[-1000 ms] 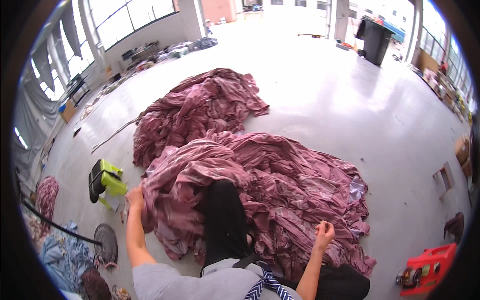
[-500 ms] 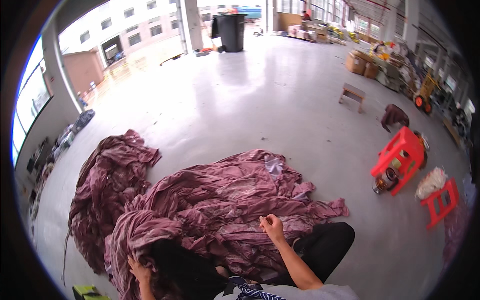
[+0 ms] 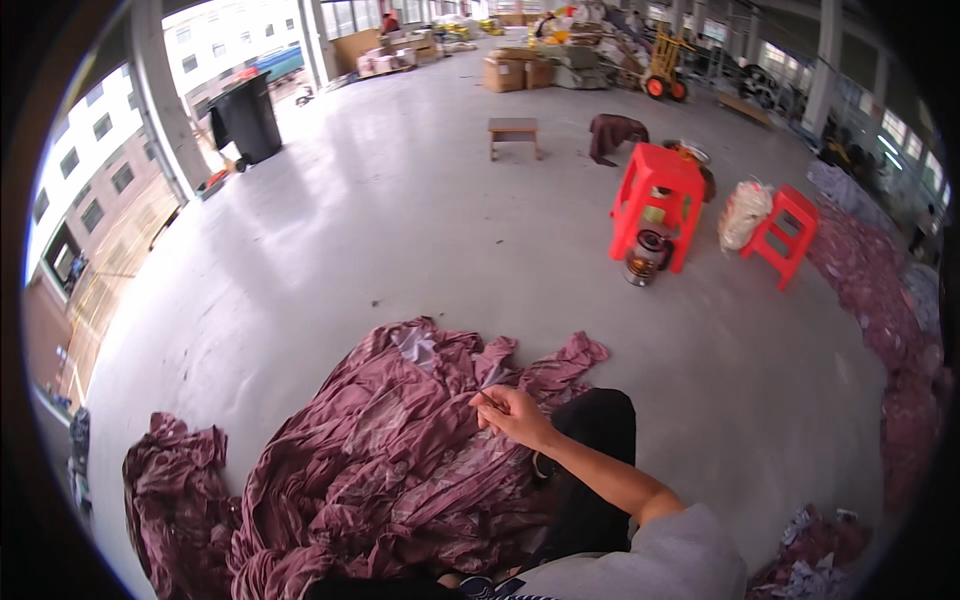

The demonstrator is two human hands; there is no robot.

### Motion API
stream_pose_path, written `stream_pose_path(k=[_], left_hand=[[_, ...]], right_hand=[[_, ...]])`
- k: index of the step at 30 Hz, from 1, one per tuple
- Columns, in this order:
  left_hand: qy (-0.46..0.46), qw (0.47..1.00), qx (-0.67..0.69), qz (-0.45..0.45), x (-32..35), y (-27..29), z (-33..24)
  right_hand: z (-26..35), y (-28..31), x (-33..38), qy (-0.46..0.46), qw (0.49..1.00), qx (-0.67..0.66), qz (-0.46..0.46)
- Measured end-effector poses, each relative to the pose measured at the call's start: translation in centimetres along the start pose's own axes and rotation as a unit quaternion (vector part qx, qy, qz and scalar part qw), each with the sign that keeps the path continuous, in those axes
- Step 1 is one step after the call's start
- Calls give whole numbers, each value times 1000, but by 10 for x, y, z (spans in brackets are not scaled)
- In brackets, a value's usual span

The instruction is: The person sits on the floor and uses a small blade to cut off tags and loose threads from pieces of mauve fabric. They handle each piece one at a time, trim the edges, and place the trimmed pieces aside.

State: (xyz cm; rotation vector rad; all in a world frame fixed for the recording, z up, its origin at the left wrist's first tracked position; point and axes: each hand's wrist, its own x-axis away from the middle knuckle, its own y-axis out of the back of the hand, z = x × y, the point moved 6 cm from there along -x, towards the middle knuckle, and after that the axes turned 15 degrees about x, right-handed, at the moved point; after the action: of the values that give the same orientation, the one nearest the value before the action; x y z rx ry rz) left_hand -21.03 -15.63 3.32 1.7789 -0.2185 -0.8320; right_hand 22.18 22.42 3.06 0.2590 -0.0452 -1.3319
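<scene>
A large crumpled sheet of mauve patterned fabric [image 3: 370,460] spreads over the floor in front of me and up against my legs. Above its right part is my right hand [image 3: 512,415], fingers curled and pinched together. Something thin and dark seems to stick out at the fingertips, too small to name. Whether that hand touches the cloth I cannot tell. A pale lilac patch [image 3: 415,347] shows at the fabric's far edge. Farther left lies a second bunched heap of the same cloth [image 3: 178,500]. My left hand is out of the picture.
To the right stand a tall red plastic stool [image 3: 668,170] with a glass pot [image 3: 648,258], and a low red stool [image 3: 788,235] beside a whitish bag [image 3: 745,215]. Beyond are a small wooden stool [image 3: 513,127] and cartons [image 3: 505,72]. Pinkish cloth piles [image 3: 860,265] line the right.
My view has swung right, so the fabric and stools appear farther left. My left hand, earlier on the cloth at lower left, has left the picture. My right hand stays pinched.
</scene>
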Motion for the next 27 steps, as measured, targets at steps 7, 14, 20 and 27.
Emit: stream_pose_path(k=[7, 14, 20, 27], left_hand=[[-193, 970, 87, 116, -15, -9, -58], [-305, 918, 110, 229, -36, -36, -97], [-416, 852, 110, 297, -55, -57, -137], [-524, 685, 183, 472, -65, -86, -195]], right_hand=[[9, 6, 3, -30, 997, 59, 24], [40, 13, -6, 80, 984, 151, 47], [61, 7, -44, 168, 959, 213, 80], [2, -45, -30, 256, 828, 432, 249]])
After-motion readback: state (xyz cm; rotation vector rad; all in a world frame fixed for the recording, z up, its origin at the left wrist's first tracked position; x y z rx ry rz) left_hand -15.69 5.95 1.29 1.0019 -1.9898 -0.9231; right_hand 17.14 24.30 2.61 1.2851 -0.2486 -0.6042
